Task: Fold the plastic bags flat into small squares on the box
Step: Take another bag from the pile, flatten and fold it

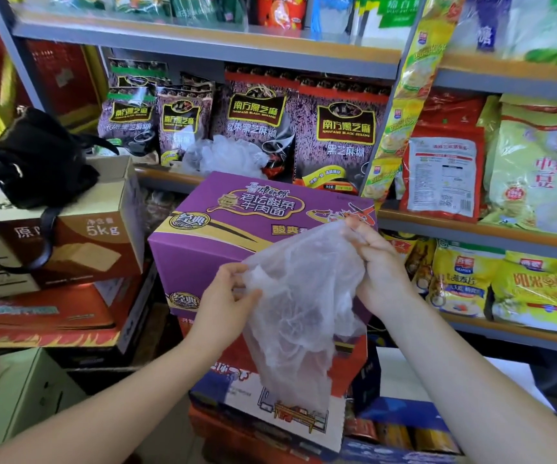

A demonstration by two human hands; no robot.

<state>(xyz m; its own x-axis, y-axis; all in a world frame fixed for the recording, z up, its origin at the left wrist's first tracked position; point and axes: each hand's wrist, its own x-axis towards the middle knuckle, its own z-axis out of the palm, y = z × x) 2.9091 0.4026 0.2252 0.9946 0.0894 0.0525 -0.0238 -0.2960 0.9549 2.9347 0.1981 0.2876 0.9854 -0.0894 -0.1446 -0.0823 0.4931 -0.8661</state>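
Note:
A crumpled clear plastic bag point(304, 303) hangs in the air in front of the purple noodle box point(203, 236). My left hand point(227, 296) pinches the bag's left edge with fingers and thumb. My right hand point(377, 262) grips the bag's upper right corner, raised above the box's near right corner. The bag droops down below both hands and hides part of the box front. A heap of more clear plastic bags point(223, 157) lies behind the box on the shelf.
A black handbag point(36, 162) sits on a brown 5kg carton point(96, 242) at the left. Dark sesame-paste packs point(344, 135) stand on the shelf behind. Yellow cereal packs point(531, 289) fill shelves at the right. Stacked cartons point(287, 396) lie under the purple box.

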